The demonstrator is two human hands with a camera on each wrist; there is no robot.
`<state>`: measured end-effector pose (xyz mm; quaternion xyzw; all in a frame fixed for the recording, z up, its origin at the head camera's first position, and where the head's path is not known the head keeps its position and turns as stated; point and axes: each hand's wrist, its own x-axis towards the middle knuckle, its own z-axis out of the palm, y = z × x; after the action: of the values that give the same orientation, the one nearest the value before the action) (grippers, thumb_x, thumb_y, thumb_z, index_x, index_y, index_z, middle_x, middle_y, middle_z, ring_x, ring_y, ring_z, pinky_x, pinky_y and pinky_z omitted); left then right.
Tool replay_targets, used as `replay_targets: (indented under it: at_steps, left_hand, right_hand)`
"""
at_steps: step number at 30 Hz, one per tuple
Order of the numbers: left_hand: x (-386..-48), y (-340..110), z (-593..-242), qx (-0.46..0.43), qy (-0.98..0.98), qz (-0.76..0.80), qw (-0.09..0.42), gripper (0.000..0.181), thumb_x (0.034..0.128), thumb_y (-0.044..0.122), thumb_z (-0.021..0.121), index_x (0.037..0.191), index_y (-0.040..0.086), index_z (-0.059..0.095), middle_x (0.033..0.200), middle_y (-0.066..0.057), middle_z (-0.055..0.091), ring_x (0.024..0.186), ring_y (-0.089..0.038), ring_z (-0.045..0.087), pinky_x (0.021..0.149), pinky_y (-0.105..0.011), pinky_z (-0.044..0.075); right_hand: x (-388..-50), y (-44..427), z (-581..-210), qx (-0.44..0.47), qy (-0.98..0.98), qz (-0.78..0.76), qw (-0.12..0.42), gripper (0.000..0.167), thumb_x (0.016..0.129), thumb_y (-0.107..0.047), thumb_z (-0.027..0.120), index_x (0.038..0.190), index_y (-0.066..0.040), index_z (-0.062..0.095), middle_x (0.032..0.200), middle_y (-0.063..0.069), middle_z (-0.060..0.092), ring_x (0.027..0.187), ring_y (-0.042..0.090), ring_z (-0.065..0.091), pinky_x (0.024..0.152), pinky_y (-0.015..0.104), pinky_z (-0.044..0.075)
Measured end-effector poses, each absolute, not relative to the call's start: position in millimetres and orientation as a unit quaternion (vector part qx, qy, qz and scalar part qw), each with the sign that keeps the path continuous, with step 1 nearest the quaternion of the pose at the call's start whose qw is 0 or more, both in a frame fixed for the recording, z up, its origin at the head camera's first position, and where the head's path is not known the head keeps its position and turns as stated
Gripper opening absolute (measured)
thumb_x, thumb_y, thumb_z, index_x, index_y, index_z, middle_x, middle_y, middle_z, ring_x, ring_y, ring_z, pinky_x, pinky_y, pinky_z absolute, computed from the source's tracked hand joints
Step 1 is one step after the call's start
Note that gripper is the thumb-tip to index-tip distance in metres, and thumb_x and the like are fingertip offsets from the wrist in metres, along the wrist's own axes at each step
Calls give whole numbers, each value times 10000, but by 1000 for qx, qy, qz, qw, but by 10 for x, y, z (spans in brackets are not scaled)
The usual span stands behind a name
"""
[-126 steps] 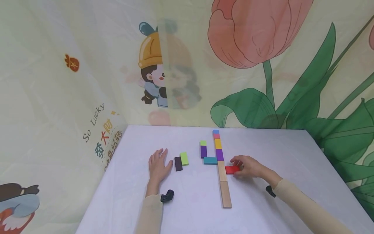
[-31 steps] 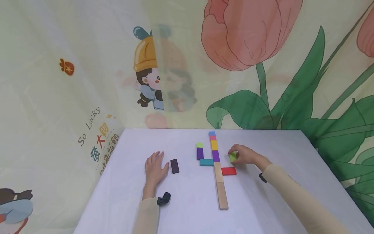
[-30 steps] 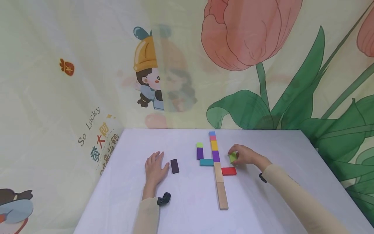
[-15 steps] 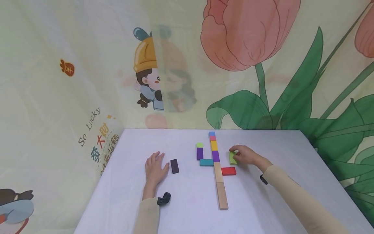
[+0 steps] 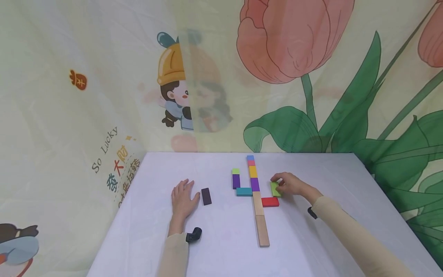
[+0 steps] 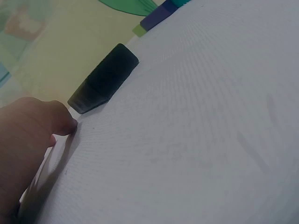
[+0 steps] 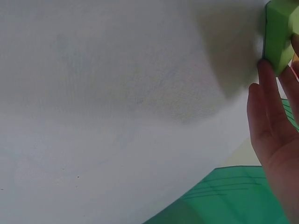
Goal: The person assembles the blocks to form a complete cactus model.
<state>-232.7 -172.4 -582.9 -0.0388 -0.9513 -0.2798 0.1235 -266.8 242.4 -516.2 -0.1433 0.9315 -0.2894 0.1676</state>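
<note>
Thumb and fingers of my right hand [image 5: 293,184] pinch a light green block [image 5: 274,188], which lies flat just beyond the outer end of the red block [image 5: 270,202]. The right wrist view shows the fingertips at the green block [image 7: 279,37], only part of it in frame. My left hand [image 5: 184,200] rests on the table with fingers spread, holding nothing. Right of its thumb lies a black block [image 5: 206,196], apart from it; in the left wrist view the thumb is close to the black block [image 6: 105,79].
A row of blocks runs front to back, with plain wooden blocks [image 5: 262,231] in front and purple [image 5: 254,184], yellow [image 5: 253,171], pink and blue behind. A teal block [image 5: 244,192] branches left; another purple block [image 5: 236,181] with a lime end piece stands beyond it.
The red block was set against the row, and the green block went from beside the black one to the right side. Lately the right hand slid it slightly towards the red block. Left hand stays.
</note>
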Motion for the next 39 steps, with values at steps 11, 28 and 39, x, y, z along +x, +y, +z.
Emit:
replay_targets:
  at_steps: [11,28,39]
  left_hand:
    - [-2312,-1719,-5832,-45,-948,-284,138,535,891,274,630,1353,16,550,1447,-195,417,1365,-383,303,1136,-564,170]
    - [-2334,-1721,-5801,-45,-950,-281,130,536,904,278,625,1365,17,542,1454,-194,415,1375,-381,296,1148,-560,154]
    - [-2317,-1717,-5808,-42,-953,-273,123,540,909,284,625,1370,17,540,1464,-201,415,1381,-387,300,1142,-565,167]
  right_hand:
    - [-2661,2439,-5154,-145,930,-290,174,351,872,-7,693,1218,3,634,1218,183,623,997,296,630,790,360,574]
    - [-2657,2149,-4953,-135,961,-225,84,376,900,-143,714,1246,-34,616,1197,141,615,977,264,623,778,359,566]
    - [-2533,774,-4806,-322,923,-173,121,456,891,-231,740,1297,-65,614,1267,100,601,1077,238,621,906,388,524]
